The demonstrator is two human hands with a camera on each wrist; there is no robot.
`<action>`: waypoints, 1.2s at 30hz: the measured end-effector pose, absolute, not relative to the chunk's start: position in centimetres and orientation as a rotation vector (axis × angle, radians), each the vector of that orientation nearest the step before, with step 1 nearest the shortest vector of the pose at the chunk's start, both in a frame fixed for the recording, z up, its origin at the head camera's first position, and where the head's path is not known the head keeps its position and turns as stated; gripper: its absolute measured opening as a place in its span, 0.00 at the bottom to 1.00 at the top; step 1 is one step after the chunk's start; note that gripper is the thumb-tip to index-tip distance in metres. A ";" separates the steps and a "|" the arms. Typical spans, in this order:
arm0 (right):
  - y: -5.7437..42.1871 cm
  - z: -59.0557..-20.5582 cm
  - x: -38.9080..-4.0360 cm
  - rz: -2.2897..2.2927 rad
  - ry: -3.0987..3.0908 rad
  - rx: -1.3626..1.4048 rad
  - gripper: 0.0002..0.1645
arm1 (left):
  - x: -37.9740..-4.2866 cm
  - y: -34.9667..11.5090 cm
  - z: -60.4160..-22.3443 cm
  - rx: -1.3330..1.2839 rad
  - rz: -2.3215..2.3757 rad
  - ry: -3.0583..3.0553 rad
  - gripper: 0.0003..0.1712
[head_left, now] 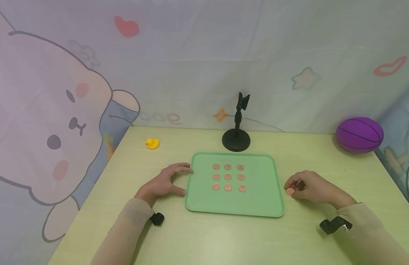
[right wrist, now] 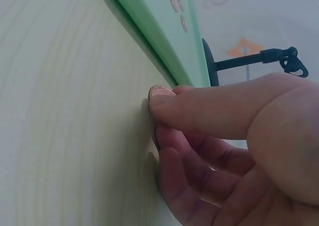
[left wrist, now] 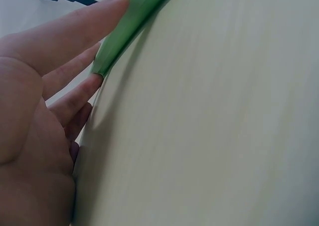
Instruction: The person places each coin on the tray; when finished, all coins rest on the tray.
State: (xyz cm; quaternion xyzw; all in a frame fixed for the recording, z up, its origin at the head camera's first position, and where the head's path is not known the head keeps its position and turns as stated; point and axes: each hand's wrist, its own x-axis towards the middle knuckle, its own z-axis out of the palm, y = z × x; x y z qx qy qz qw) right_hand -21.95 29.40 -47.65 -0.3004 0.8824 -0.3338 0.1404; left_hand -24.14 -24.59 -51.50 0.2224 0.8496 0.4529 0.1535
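Note:
A light green tray (head_left: 260, 202) lies on the table, bearing several copper-coloured coins (head_left: 227, 177) in three rows of three. At its left side is my left hand (head_left: 163, 181), thumb and fingers spread and touching the rim; the left wrist view shows the fingertips (left wrist: 117, 1) against the tray's edge (left wrist: 122, 36). Just off the tray's right side, my right hand (head_left: 308, 187) pinches one more coin (head_left: 290, 191) between thumb and fingers. Close up in the right wrist view, this coin (right wrist: 160, 91) is low over the table, its lower part covered by the thumb.
Behind the tray stands a black stand (head_left: 236, 140) with a clip on top. A yellow toy duck (head_left: 153, 143) sits at the back left, and a purple ball (head_left: 359, 135) rests at the back right corner. A printed cloth (head_left: 191, 73) hangs behind the table (head_left: 224, 239).

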 end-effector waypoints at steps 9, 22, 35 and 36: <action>29.5 -47.6 -21.9 -0.962 2.537 -0.817 0.11 | -24.1 -24.6 -51.3 0.641 1.298 2.434 0.40; 29.6 -47.7 -22.0 -0.934 2.549 -0.863 0.11 | -24.3 -24.7 -51.6 0.657 1.294 2.444 0.40; 29.6 -47.9 -21.8 -0.952 2.660 -0.911 0.12 | -24.2 -24.6 -51.6 0.637 1.289 2.447 0.39; 29.5 -47.9 -21.9 -0.944 2.678 -0.906 0.12 | -24.2 -24.6 -51.6 0.633 1.290 2.446 0.39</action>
